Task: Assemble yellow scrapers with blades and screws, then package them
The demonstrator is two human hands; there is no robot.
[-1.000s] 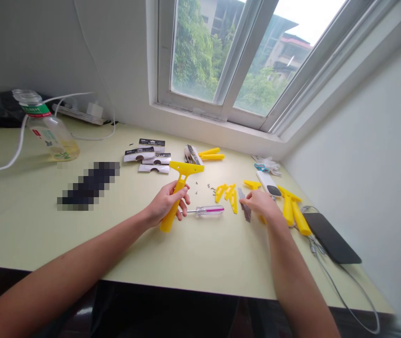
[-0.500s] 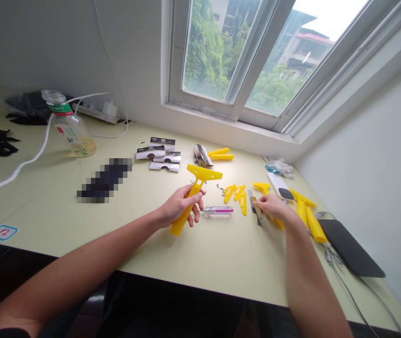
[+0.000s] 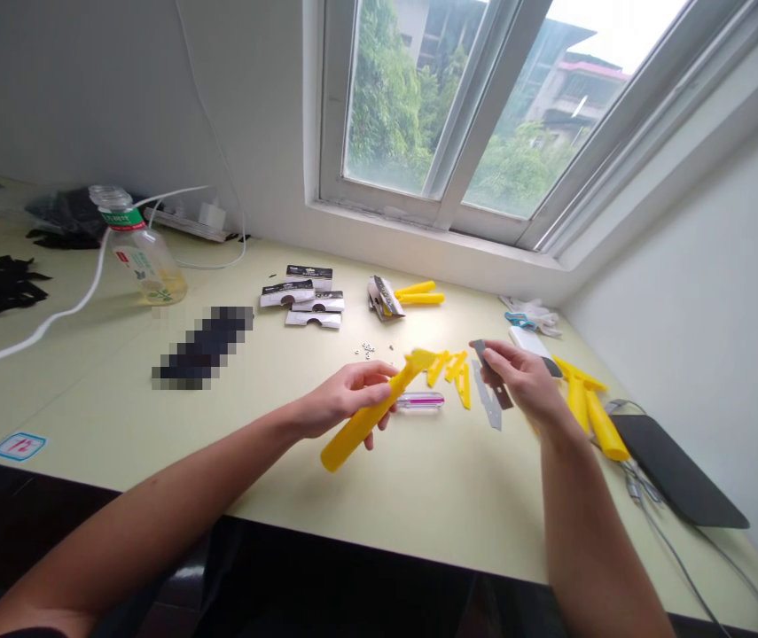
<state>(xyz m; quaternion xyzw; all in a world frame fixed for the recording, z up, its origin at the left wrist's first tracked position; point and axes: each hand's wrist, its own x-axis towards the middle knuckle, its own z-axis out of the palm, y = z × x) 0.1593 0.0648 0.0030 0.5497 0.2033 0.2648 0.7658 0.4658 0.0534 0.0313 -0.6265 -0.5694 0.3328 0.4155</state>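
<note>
Left hand (image 3: 345,403), fingers (image 3: 379,372) wrapped around yellow scraper (image 3: 362,430), right hand (image 3: 526,383), fingers (image 3: 506,356) pinching dark blade (image 3: 493,377), screwdriver (image 3: 420,400) just beyond left fingers, yellow pieces (image 3: 451,372) between hands, on desk (image 3: 451,505)

head camera | worn on the head | faces forward and down | close over desk (image 3: 418,523) | window (image 3: 385,106) beyond

Dark object (image 3: 204,347) on desk (image 3: 86,416) pixelated; tiny metal bits (image 3: 366,350) too small to tell; blade (image 3: 481,352) partly behind right-hand fingers (image 3: 518,365).
</note>
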